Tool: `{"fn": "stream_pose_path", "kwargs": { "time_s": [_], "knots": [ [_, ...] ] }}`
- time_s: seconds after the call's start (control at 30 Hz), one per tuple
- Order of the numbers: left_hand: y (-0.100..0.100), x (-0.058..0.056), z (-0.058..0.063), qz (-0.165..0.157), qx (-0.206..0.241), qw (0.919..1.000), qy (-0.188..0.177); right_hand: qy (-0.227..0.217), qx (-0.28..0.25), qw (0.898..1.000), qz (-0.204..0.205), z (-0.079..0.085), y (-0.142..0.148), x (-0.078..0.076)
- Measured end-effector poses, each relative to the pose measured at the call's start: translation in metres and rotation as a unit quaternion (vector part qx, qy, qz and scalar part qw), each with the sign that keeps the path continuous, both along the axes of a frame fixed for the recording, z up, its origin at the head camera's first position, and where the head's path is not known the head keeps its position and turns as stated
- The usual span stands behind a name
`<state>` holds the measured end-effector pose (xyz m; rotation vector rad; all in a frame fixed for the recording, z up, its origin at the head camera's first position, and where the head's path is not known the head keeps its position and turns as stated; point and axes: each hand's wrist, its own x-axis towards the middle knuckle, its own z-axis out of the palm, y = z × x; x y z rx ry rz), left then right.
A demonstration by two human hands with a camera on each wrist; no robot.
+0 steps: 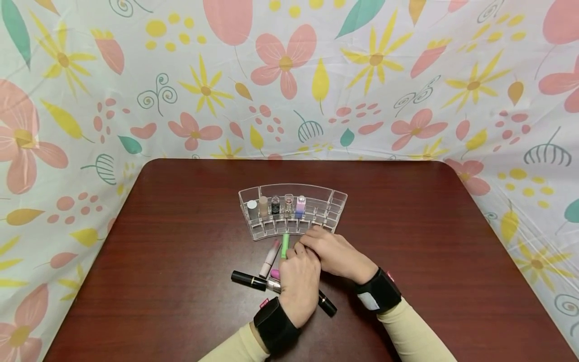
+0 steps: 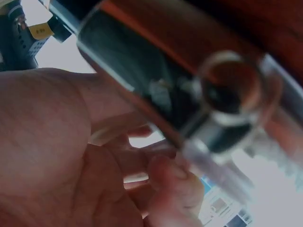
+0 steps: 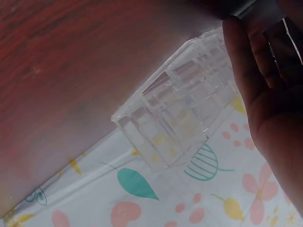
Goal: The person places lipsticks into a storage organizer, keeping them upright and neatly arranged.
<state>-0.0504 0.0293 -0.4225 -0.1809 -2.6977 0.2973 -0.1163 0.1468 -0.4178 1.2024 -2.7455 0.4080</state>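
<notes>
Two pale-yellow sleeves come in at your near edge, each ending in a black wristband. Your left hand is nearer you, back upward; you cannot tell from these views whether its fingers grip anything. A black cosmetic tube juts out to its left, and a black tube end shows to its right. A magenta piece peeks out beside it. Just beyond, a pale lipstick with a pink tip slants away and rightward.

The key relation: a green tube lies just past your left fingers, long axis pointing almost straight away toward the organizer, left hand nearer. Your right hand reaches in from the right, its fingertips close to the left's; its hold is hidden too.

Farther off, a clear fan-shaped organizer holds five small cosmetics in a row. Behind the brown table hangs floral cloth.
</notes>
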Motion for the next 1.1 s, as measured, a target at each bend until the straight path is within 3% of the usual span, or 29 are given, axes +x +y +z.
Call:
{"fn": "stream_pose_path", "kwargs": {
  "time_s": [0.17,0.27,0.37,0.5,0.6,0.83,1.1],
  "knots": [
    [-0.008,-0.004,0.010,-0.029,0.027,0.9989,0.025,0.021,-0.015,1.000,0.000,0.011,0.003,0.001],
    [-0.020,-0.009,0.027,-0.070,0.071,0.9948,0.021,0.034,-0.027,0.999,-0.012,0.026,0.007,0.002],
    [-0.038,-0.015,0.050,-0.115,0.133,0.9843,-0.018,0.037,-0.049,0.998,-0.030,0.044,0.011,0.004],
    [-0.063,-0.026,0.074,-0.166,0.220,0.9583,-0.076,0.035,-0.094,0.994,-0.042,0.066,0.013,0.006],
    [-0.078,-0.032,0.085,-0.195,0.275,0.9369,-0.094,0.033,-0.145,0.988,-0.032,0.080,0.013,0.007],
    [-0.105,-0.032,0.111,-0.248,0.362,0.8966,-0.061,0.018,-0.257,0.966,-0.002,0.113,0.004,0.011],
    [-0.119,-0.035,0.124,-0.336,0.456,0.8234,-0.043,0.017,-0.347,0.938,0.001,0.141,-0.005,0.023]
  ]
}}
